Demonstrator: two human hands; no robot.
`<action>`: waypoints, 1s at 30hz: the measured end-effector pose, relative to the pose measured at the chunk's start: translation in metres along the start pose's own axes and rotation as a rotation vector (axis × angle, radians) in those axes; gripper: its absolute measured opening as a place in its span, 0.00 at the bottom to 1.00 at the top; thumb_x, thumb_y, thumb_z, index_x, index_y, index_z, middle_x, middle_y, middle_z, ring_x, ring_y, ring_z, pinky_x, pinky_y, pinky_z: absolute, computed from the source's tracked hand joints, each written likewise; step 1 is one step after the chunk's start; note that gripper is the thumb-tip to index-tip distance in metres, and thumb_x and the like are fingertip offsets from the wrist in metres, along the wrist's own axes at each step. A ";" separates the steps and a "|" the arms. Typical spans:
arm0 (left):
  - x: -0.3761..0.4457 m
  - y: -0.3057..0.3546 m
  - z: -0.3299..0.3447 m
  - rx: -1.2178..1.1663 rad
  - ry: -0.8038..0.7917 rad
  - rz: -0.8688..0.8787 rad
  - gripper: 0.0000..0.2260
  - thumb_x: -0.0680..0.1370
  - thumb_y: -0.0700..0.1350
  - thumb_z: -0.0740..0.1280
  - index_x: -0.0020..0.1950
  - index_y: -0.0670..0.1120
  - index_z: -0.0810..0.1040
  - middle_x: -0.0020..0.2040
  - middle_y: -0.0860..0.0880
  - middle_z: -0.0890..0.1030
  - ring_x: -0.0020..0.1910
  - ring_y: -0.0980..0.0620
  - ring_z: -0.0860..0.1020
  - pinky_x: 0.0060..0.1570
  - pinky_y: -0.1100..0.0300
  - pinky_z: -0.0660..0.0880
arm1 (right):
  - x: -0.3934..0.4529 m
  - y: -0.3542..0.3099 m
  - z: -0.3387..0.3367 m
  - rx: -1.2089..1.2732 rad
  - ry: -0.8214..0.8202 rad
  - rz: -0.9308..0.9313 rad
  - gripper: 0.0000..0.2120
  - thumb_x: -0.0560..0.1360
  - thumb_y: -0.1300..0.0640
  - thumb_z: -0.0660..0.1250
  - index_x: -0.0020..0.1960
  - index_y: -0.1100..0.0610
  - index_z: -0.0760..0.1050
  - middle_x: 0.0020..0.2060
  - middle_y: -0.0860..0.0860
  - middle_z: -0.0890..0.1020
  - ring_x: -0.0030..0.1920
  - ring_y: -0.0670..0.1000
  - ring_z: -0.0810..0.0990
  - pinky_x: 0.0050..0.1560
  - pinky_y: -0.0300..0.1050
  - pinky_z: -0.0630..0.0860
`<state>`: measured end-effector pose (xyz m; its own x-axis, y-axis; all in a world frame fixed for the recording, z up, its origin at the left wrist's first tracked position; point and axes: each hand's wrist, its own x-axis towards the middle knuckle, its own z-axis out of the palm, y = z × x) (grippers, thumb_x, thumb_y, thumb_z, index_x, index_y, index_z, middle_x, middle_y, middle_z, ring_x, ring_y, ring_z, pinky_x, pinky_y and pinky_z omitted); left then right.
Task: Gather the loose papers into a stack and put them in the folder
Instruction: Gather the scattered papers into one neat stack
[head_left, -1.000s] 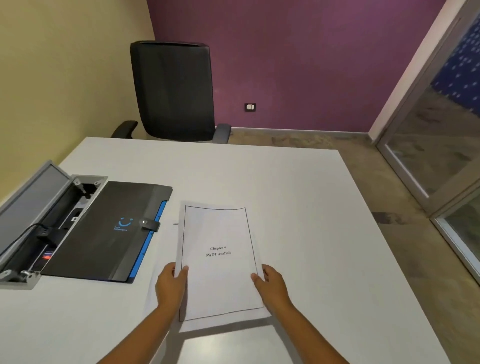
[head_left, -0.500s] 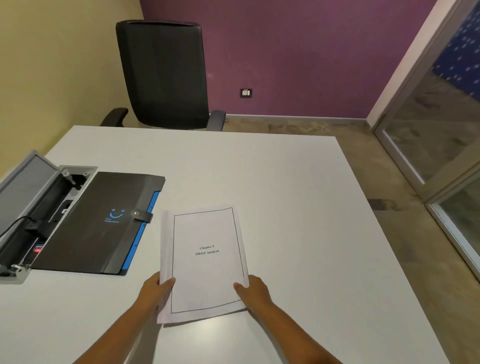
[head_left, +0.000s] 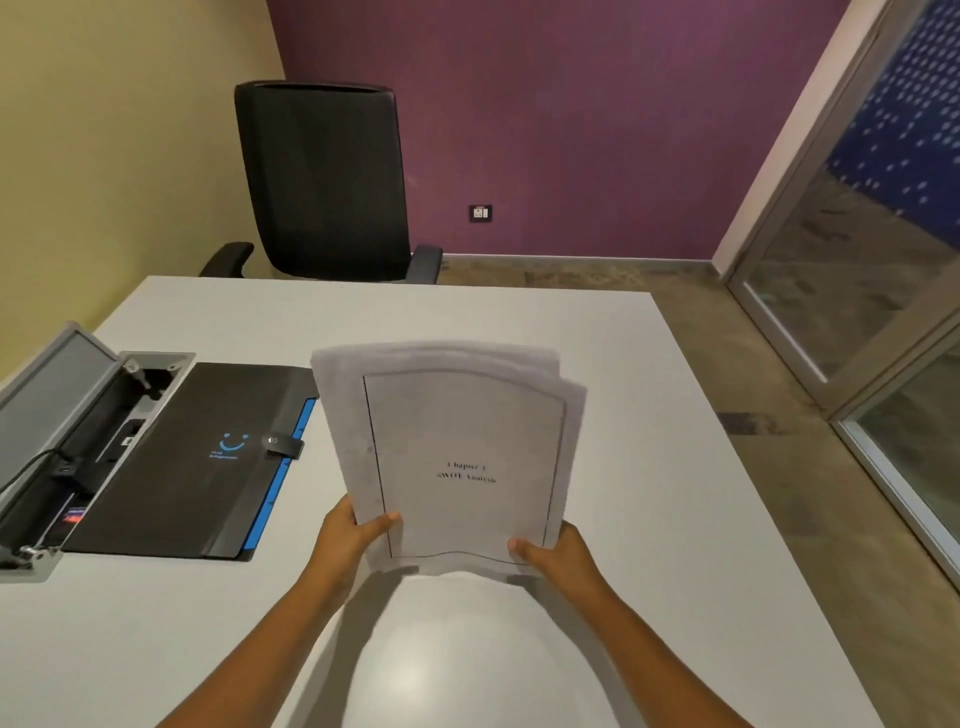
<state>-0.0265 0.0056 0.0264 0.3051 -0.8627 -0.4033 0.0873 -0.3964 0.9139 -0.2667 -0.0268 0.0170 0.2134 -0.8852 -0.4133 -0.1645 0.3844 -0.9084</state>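
Both hands hold the stack of papers (head_left: 457, 447) by its near edge, raised above the white table (head_left: 649, 519) and tilted up toward the camera. The left hand (head_left: 345, 540) grips the near left corner, with the thumb lying on the top sheet and the other fingers hidden under the stack. The right hand (head_left: 550, 553) grips the near right corner in the same way, thumb on top and fingers curled underneath. The top sheet has a thin black frame and a short printed title in the middle, which is blurred. At the far edge the sheets are not fully aligned, so the corners of lower sheets show behind the top one. The near edge bends downward a little between the two hands. The black folder (head_left: 187, 462) lies flat on the table to the left of the stack, closed with a small strap, and a blue edge shows along its right side. Further left, touching the folder, an open cable box (head_left: 67, 441) is set in the table with its lid raised. A black office chair (head_left: 324, 182) stands behind the far edge of the table, in front of a purple wall (head_left: 571, 104).
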 end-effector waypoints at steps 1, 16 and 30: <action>-0.003 0.004 0.002 -0.013 -0.012 0.019 0.17 0.73 0.36 0.69 0.59 0.47 0.72 0.50 0.53 0.79 0.53 0.47 0.77 0.60 0.47 0.73 | -0.001 -0.003 -0.003 0.006 0.005 -0.037 0.11 0.71 0.68 0.69 0.50 0.56 0.75 0.42 0.46 0.80 0.46 0.47 0.83 0.32 0.25 0.74; -0.014 0.032 0.026 0.048 -0.051 0.176 0.12 0.72 0.38 0.70 0.53 0.47 0.75 0.44 0.52 0.82 0.46 0.52 0.79 0.45 0.61 0.77 | -0.009 -0.042 -0.002 0.099 0.077 -0.216 0.10 0.68 0.60 0.74 0.40 0.47 0.75 0.37 0.42 0.81 0.40 0.41 0.80 0.35 0.30 0.76; -0.009 0.026 0.040 -0.008 -0.007 0.193 0.08 0.74 0.36 0.68 0.45 0.50 0.76 0.43 0.53 0.80 0.44 0.54 0.78 0.49 0.58 0.74 | -0.009 -0.026 0.000 0.127 0.146 -0.191 0.12 0.70 0.63 0.71 0.37 0.47 0.75 0.34 0.40 0.81 0.38 0.38 0.79 0.38 0.31 0.75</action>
<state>-0.0645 -0.0090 0.0518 0.3104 -0.9247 -0.2204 0.0350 -0.2206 0.9747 -0.2644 -0.0291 0.0442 0.0865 -0.9697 -0.2284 -0.0104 0.2284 -0.9735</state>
